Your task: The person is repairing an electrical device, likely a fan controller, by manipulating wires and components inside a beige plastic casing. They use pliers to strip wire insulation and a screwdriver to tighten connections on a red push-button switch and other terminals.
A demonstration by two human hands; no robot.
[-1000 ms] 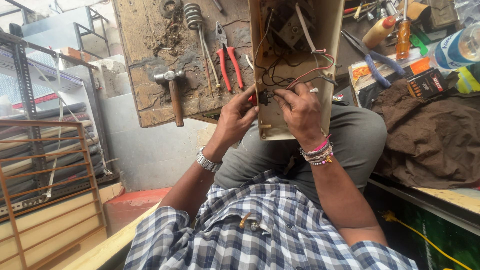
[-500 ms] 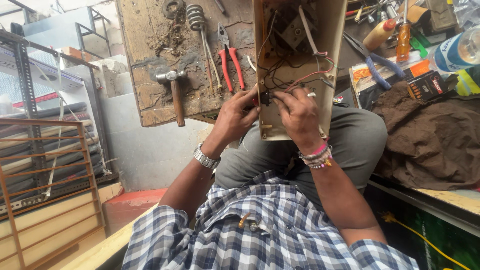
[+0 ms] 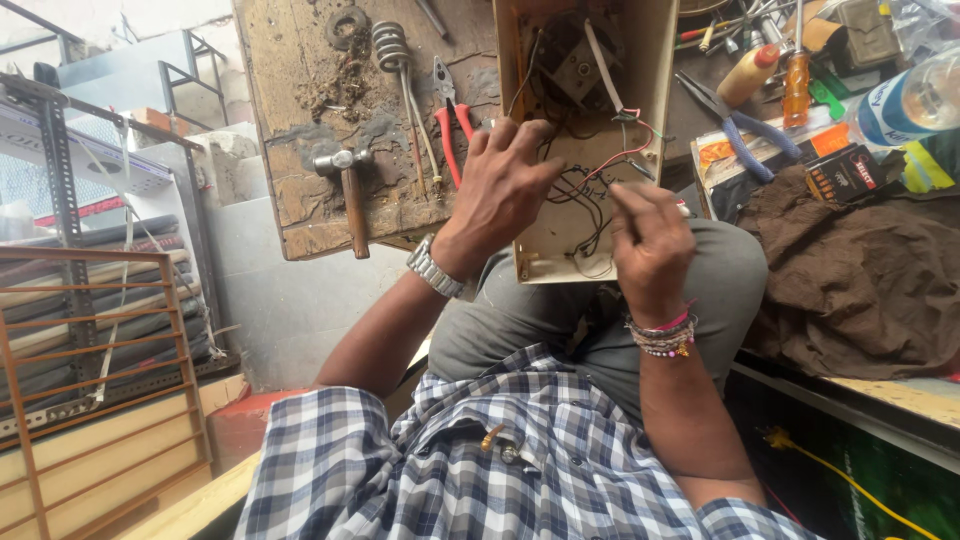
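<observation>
An opened cream-coloured appliance casing (image 3: 640,60) rests on my knee, its inside showing black and red wires (image 3: 600,180) and a dark metal part. My left hand (image 3: 505,190) grips the casing's left edge, fingers curled over the rim; a metal watch sits on that wrist. My right hand (image 3: 650,245) is at the casing's lower right, fingertips pinched on the thin wires. Beaded bracelets circle the right wrist.
A worn wooden board (image 3: 300,150) holds a hammer (image 3: 345,185), red-handled pliers (image 3: 450,130) and a coil heating element (image 3: 395,50). Blue-handled pliers (image 3: 745,135), screwdrivers, a plastic bottle (image 3: 905,100) and a brown cloth (image 3: 860,280) lie at right. Metal shelving stands at left.
The casing and both hands have shifted slightly lower in view. My right hand has drawn back from the middle of the wiring to the lower right corner.
</observation>
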